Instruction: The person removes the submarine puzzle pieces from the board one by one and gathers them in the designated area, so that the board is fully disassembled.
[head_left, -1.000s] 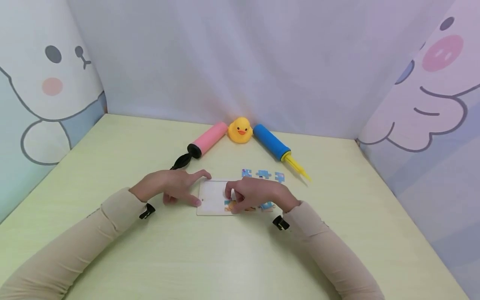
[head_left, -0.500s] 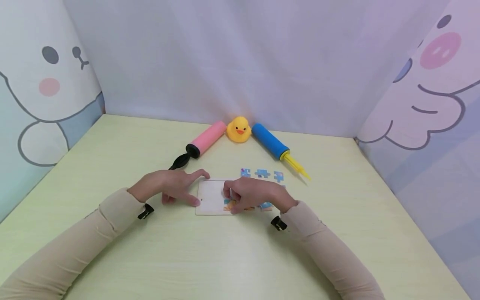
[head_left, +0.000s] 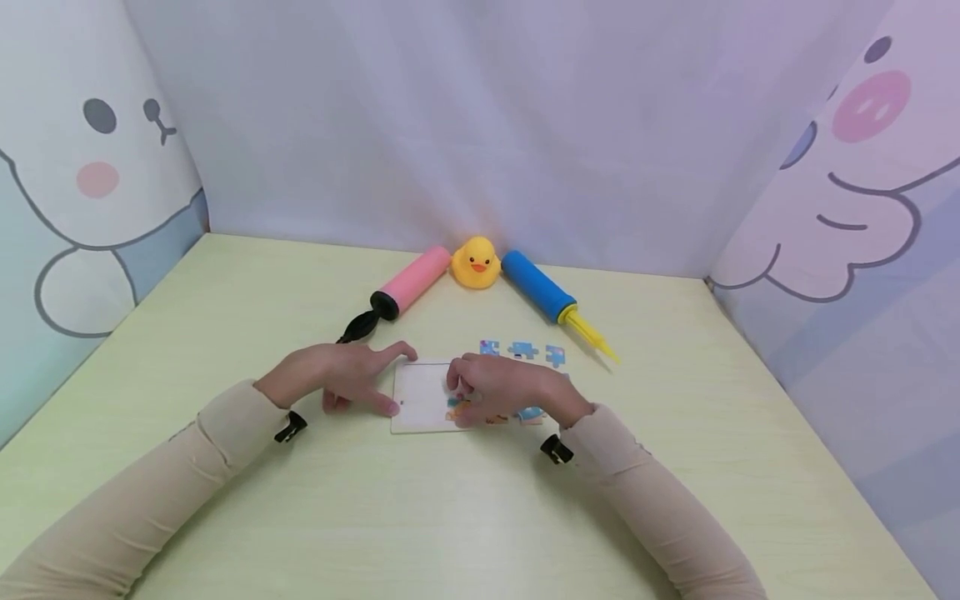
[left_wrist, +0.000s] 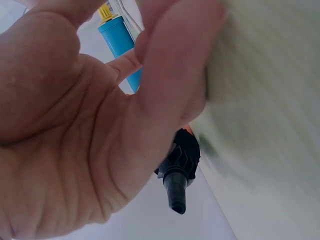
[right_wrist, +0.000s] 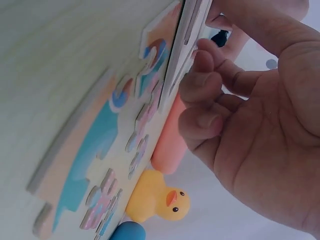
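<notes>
A white puzzle board (head_left: pixel 423 392) lies flat on the table. At its left edge my left hand (head_left: pixel 348 372) touches it with the thumb and a stretched finger. Over the board's right part is my right hand (head_left: pixel 502 387), fingers loosely bent and thumb apart from them. In the right wrist view nothing shows between the fingertips of my right hand (right_wrist: pixel 260 120). An orange and blue puzzle piece (head_left: pixel 454 406) lies on the board by the right thumb, partly covered. Several loose puzzle pieces (head_left: pixel 522 350) lie beyond and beside the right hand, some hidden by it.
Farther back stand a yellow rubber duck (head_left: pixel 476 263), a pink pump (head_left: pixel 414 279) with a black nozzle, and a blue pump (head_left: pixel 537 286) with a yellow nozzle. A pale curtain (head_left: pixel 450 125) hangs behind the light table (head_left: pixel 337 517).
My right index finger has lifted and bent away from the puzzle piece, and the right thumb has shifted slightly left. The left hand stays on the board's edge.
</notes>
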